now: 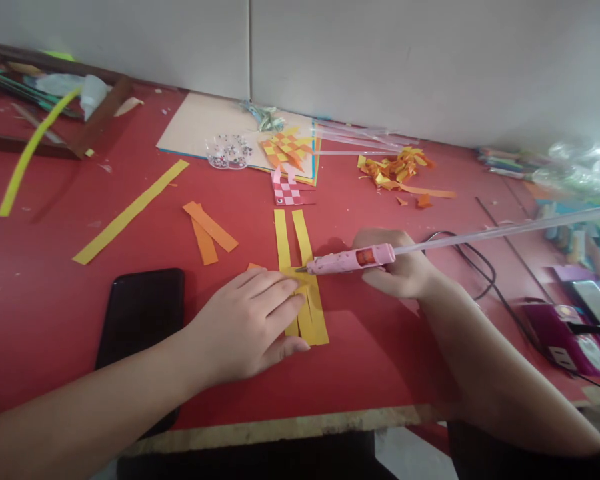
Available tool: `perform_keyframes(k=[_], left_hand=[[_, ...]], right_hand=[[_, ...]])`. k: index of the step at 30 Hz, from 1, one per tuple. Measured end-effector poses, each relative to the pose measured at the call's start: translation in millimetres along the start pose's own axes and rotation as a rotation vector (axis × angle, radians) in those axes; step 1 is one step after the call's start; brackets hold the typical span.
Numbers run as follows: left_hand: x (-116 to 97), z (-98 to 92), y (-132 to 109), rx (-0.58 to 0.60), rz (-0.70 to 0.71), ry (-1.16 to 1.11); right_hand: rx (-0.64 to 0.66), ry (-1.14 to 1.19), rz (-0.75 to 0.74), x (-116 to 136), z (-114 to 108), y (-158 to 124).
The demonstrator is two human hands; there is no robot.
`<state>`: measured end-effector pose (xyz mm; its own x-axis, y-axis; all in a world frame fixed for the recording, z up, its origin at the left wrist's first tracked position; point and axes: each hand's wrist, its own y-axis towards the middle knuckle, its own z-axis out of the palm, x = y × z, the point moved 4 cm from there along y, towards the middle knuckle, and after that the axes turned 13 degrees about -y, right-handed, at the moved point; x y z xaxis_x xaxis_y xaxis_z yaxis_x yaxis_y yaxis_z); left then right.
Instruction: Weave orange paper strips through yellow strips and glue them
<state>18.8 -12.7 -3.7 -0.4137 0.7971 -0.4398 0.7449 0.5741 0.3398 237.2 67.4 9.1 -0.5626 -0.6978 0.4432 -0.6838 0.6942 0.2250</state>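
Toward the surface's [370, 373] left edge a long yellow strip [130, 212] lies loose, seemingly unused. Right of it two orange strips [213, 227] overlap, also apart from your work. Your left hand [253, 320] is nearly flat with fingers stretched out, pressing the yellow piece [319, 320] down rather than gripping it. That piece lies short of the near edge's middle; its strips meet at a crossing, ends spread free, no orange seen woven through. Beyond it, toward the far edge, a woven orange piece [285, 148] and a pink fish [287, 191] look woven up. The glue gun [347, 261] has its nozzle at the crossing, so gluing seems under way; whether anything has bonded, you can't tell. Your right hand [405, 272] is closed around the glue gun. Behind it, orange scraps [405, 167] suggest some cutting is done.
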Motion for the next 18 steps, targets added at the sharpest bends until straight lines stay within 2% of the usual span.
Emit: perform_keyframes(k=[4,8,11,18], left_hand=[[-0.6,-0.5,0.7,-0.006,0.007,-0.004],[-0.4,0.6,0.6,-0.006,0.005,-0.004],[0.5,2.0,0.1,-0.001,0.0,-0.003],[0.8,1.3,0.7,-0.007,0.001,-0.001]], right_hand=[[-0.004,0.042,0.011,-0.4,0.2,-1.0],[0.05,0.052,0.07,0.2,-0.9,-1.6],[0.075,0.039,0.057,2.1,-3.0,-1.0],[0.053,0.018,0.078,-2.9,-2.2,-2.6]])
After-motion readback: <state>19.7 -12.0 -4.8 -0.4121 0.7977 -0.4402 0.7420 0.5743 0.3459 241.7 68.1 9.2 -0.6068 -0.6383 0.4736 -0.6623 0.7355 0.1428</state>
